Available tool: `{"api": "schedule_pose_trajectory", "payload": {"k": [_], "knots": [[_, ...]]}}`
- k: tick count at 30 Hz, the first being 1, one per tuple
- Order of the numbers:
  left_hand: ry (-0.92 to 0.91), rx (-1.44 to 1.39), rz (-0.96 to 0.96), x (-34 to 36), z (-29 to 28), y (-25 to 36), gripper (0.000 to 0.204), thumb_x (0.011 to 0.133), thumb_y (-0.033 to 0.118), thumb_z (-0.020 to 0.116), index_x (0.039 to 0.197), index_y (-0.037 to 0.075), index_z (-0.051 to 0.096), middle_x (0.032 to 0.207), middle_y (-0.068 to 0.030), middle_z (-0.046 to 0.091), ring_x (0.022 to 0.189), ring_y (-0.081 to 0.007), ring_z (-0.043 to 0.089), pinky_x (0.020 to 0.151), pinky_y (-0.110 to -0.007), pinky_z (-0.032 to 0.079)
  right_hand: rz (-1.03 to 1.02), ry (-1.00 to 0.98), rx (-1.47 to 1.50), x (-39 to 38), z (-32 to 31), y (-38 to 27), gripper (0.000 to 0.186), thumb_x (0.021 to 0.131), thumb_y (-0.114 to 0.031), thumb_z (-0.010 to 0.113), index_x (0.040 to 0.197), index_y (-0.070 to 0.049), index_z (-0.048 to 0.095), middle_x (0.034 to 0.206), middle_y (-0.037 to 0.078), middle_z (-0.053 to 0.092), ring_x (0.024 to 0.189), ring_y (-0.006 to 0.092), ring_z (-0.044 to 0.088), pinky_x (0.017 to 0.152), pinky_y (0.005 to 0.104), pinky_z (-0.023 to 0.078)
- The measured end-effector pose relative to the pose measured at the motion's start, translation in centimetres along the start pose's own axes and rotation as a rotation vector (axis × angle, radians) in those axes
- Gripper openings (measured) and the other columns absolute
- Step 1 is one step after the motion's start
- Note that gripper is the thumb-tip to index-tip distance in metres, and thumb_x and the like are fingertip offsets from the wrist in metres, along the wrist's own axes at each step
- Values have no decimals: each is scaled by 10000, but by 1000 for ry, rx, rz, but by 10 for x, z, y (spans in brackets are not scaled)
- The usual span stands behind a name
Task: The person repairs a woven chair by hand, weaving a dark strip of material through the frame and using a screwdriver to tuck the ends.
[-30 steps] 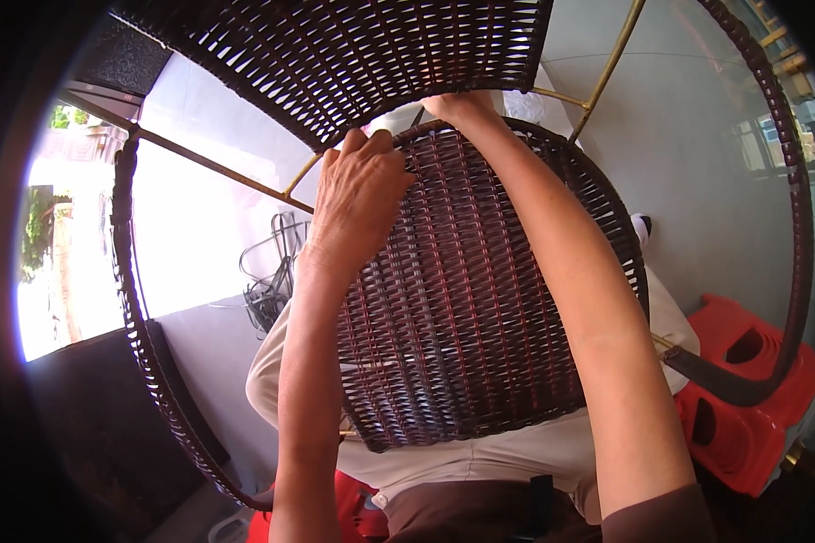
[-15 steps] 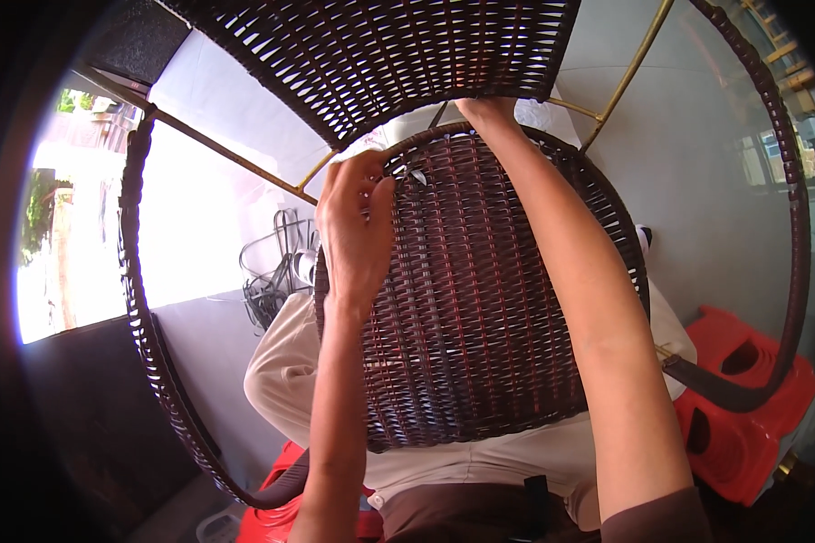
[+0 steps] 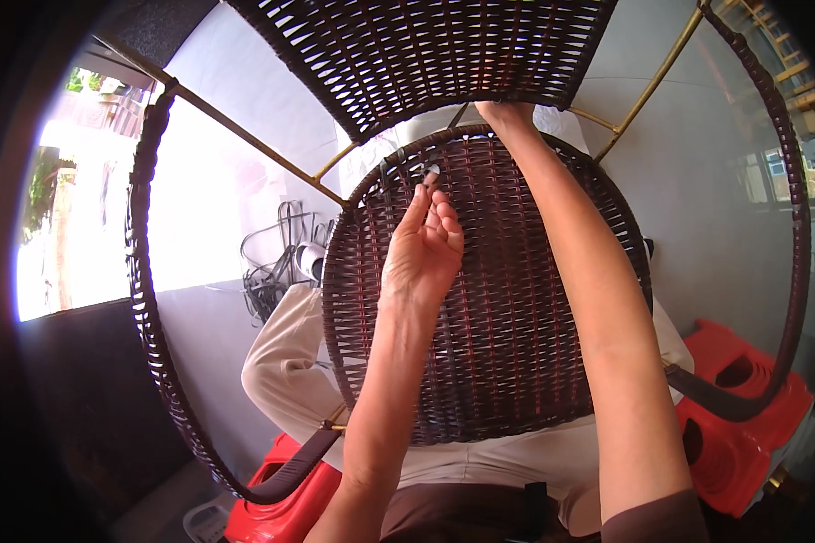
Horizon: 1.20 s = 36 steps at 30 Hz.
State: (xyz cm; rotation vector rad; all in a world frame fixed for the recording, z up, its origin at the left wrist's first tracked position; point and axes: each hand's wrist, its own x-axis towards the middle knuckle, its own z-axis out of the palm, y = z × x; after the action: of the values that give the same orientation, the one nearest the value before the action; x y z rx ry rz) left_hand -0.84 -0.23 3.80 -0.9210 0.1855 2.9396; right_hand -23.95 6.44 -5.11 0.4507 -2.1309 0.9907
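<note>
A dark brown woven wicker chair lies across my lap, its rounded seat panel [image 3: 507, 299] facing up. Over the seat, my left hand [image 3: 426, 240] is turned palm up, with thumb and forefinger closed at the pale end of a thin weaving strip [image 3: 435, 169] near the far left rim. My right hand [image 3: 509, 112] reaches into the gap between the seat and the woven backrest [image 3: 453, 54]. Its fingers are hidden behind the backrest's lower edge. A dark strip [image 3: 459, 115] crosses that gap just left of it.
Wrapped armrest hoops [image 3: 145, 244] curve around both sides, joined by brass-coloured metal bars [image 3: 244, 136]. A tangle of loose dark strips [image 3: 276, 258] lies on the floor at left. Red plastic stools [image 3: 743, 425] stand on both sides near my legs.
My left hand has left the seat's far left rim, turned palm up and moved right over the weave. The chair has shifted slightly right, and my right hand with it.
</note>
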Motion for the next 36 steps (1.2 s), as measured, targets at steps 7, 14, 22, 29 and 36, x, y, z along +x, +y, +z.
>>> {"api": "schedule_pose_trajectory", "payload": {"k": [7, 14, 22, 29, 36], "knots": [[26, 119, 278, 7, 6, 3, 130, 858, 151, 587, 958, 67, 590, 724, 10, 578, 633, -69, 563, 532, -179, 464, 17, -28, 57, 6, -13, -12, 246, 863, -210, 433, 965, -32, 568, 899, 61, 591, 810, 186, 556, 706, 320, 452], [165, 936, 720, 3, 5, 7, 122, 809, 119, 642, 869, 15, 623, 767, -15, 614, 616, -73, 556, 515, -188, 440, 54, -40, 113, 7, -22, -13, 246, 871, -223, 420, 929, -39, 573, 840, 47, 590, 767, 175, 557, 682, 312, 457], [90, 1250, 748, 7, -6, 13, 143, 818, 95, 630, 855, -41, 606, 635, -45, 596, 558, -79, 568, 505, -200, 463, 181, -123, 477, 8, -37, -30, 246, 845, -246, 445, 800, -53, 591, 702, 41, 581, 663, 176, 552, 588, 335, 452], [103, 1417, 612, 3, 11, 17, 135, 821, 93, 614, 830, -37, 578, 618, -44, 580, 509, -81, 552, 492, -204, 462, 21, -23, 96, 10, -35, -18, 190, 791, -204, 526, 827, -38, 610, 757, 77, 608, 706, 232, 568, 604, 368, 444], [-71, 1324, 455, 2, 6, 31, 120, 792, 39, 624, 875, -18, 558, 662, -26, 578, 556, -75, 558, 521, -193, 470, 52, -62, 106, 7, -31, -14, 230, 816, -241, 488, 802, -42, 602, 741, 57, 597, 687, 208, 551, 599, 348, 439]]}}
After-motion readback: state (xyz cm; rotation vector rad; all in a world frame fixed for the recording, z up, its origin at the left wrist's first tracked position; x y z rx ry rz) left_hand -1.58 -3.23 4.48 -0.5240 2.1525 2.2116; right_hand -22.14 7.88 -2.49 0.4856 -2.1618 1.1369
